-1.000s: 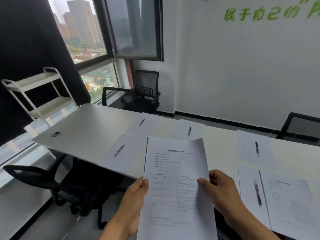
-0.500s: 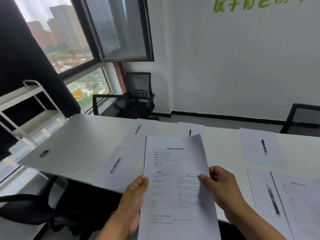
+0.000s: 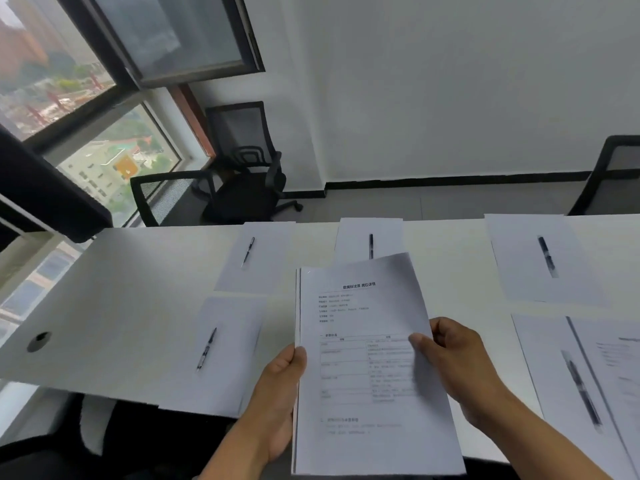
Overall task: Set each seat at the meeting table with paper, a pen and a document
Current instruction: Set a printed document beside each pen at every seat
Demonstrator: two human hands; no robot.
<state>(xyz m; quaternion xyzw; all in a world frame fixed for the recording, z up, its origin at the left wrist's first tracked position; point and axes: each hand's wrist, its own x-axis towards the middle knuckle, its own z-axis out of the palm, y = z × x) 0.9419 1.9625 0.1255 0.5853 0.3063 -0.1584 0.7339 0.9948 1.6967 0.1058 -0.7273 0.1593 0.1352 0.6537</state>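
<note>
I hold a stack of printed documents (image 3: 360, 375) over the near edge of the white meeting table (image 3: 104, 306). My left hand (image 3: 280, 400) grips the stack's left edge, thumb on top. My right hand (image 3: 457, 365) pinches the top sheet at its right edge, and that sheet is skewed off the stack. Blank sheets, each with a pen, lie at near left (image 3: 221, 351), far left (image 3: 256, 258), far middle (image 3: 370, 237) and far right (image 3: 543, 258). At the near right a sheet with a pen (image 3: 581, 389) has a document (image 3: 620, 368) beside it.
Black office chairs stand by the window corner (image 3: 249, 174), behind the table at far right (image 3: 613, 174) and under the near left edge (image 3: 52, 452). A round cable hole (image 3: 38, 341) sits in the table's left end. A dark curtain (image 3: 41, 188) hangs at left.
My view has dropped toward the table and moved closer. My right hand has slid the top sheet askew from the stack, rotating it clockwise.
</note>
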